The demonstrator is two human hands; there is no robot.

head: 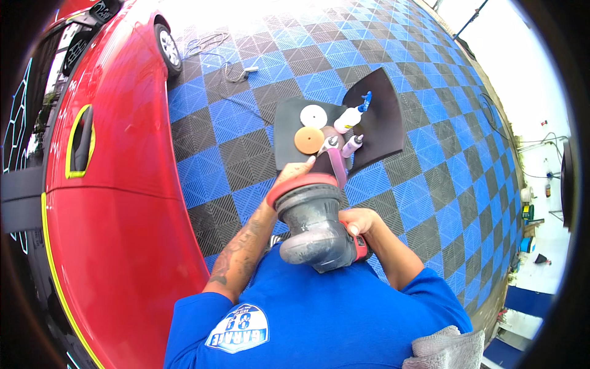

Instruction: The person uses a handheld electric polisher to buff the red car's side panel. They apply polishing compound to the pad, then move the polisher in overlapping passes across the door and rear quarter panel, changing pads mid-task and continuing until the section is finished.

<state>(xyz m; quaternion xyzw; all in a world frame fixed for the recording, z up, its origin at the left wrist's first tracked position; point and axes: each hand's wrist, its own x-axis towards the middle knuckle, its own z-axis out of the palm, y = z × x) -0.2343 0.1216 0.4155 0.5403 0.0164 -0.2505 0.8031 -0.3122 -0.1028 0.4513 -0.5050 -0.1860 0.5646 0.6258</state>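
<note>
In the head view, my right hand (360, 222) grips the rear handle of a grey and black random orbital polisher (313, 226) with red parts. The tool is held before my chest, its red-edged pad or plate (302, 180) facing away from me. My left hand (292, 171) is at the far side of that red edge, its fingers mostly hidden by it. Close to my left fingertip is a bent purple-edged piece (338, 168), perhaps a polishing pad; I cannot tell whether my left hand holds it.
A red car (115, 240) with yellow tape edging stands along the left. On the blue and black tiled floor (249, 157) lie dark mats (382, 124) with a white pad (313, 116), an orange pad (309, 140), a spray bottle (348, 121), a small bottle (352, 145) and cables (207, 44) beyond.
</note>
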